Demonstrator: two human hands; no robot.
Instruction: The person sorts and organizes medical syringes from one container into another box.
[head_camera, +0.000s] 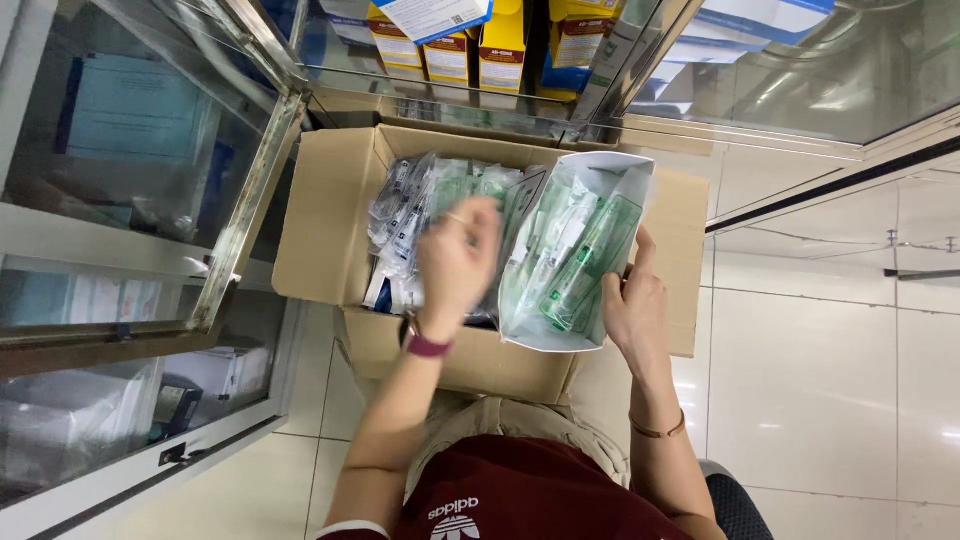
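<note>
Over a brown cardboard box (330, 215) resting on the person's lap, both hands are at work. L hand (457, 262) is blurred w/ motion, back of hand toward the camera, fingers curled down among the clear-wrapped packets (410, 215) piled in the box's left half; can't tell whether it actually grips one. A maroon-strapped watch (424, 343) sits on that wrist. R hand (632, 305) holds the right edge of a white open-topped carton (625, 180), fingers wrapped on the side wall, index finger pointing up along it. Carton stands tilted inside the box's right half, packed w/ green-tinted sealed packets (585, 265) lying lengthwise. Thin bracelet (655, 432) on the R wrist. Just beyond the box, a glass-fronted cabinet (250, 190) w/ metal frame; yellow boxes (500, 45) on its shelf. Pale tiled floor (810, 390) to the right.
</note>
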